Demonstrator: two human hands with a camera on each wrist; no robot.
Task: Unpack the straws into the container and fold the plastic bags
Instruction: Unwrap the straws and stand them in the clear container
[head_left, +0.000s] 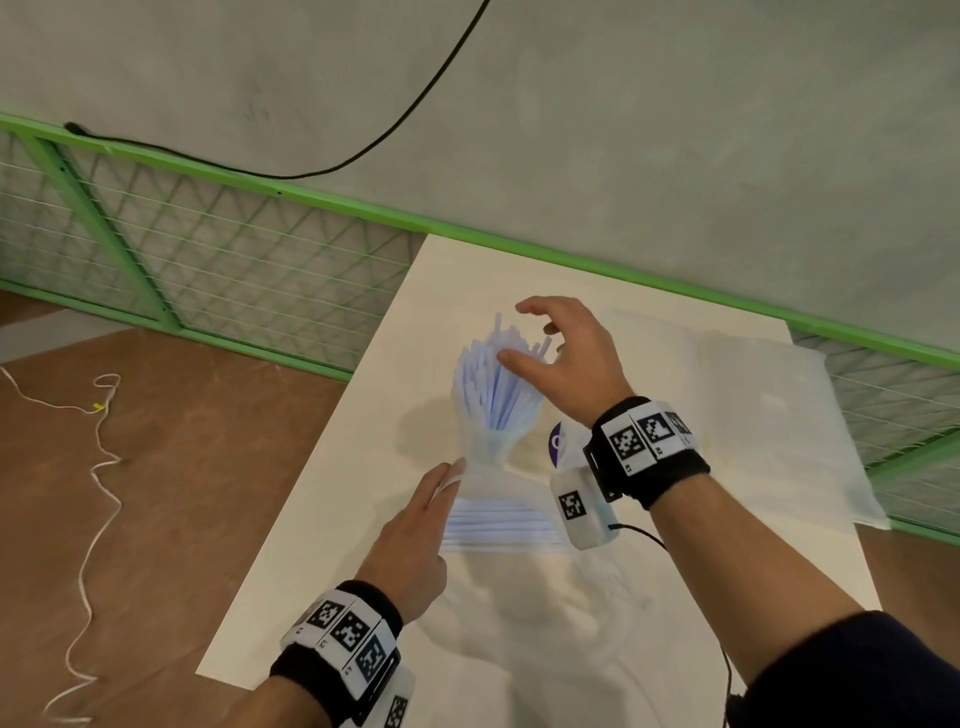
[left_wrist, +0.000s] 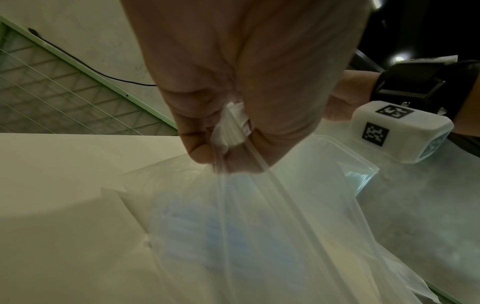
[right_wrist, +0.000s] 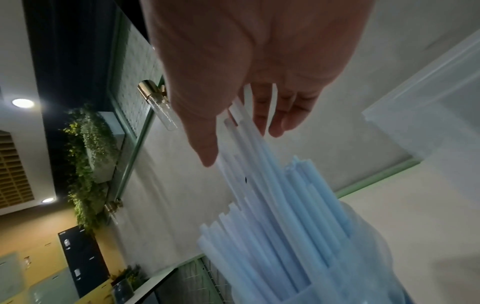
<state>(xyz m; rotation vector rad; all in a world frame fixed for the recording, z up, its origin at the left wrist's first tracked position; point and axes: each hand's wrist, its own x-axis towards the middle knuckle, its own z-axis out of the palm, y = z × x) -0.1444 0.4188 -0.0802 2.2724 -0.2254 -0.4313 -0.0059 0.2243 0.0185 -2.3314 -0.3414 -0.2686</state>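
A bundle of pale blue straws (head_left: 493, 384) fans out of a clear plastic bag (head_left: 470, 447) over the white table (head_left: 322, 545). My left hand (head_left: 441, 483) pinches the bag's gathered end; the left wrist view shows thumb and fingers (left_wrist: 197, 152) clamped on the bag (left_wrist: 233, 236). My right hand (head_left: 524, 338) hovers over the far straw tips with fingers spread, gripping nothing. In the right wrist view the straws (right_wrist: 280, 216) point up between its thumb and fingers (right_wrist: 259, 115). A clear container (head_left: 498, 527) below holds several straws lying flat.
Another clear plastic bag (head_left: 769, 415) lies on the table's right side. A purple label (head_left: 557, 442) shows beside my right wrist. A green mesh fence (head_left: 208, 270) runs behind the table. A white cord (head_left: 98, 467) trails on the brown floor to the left.
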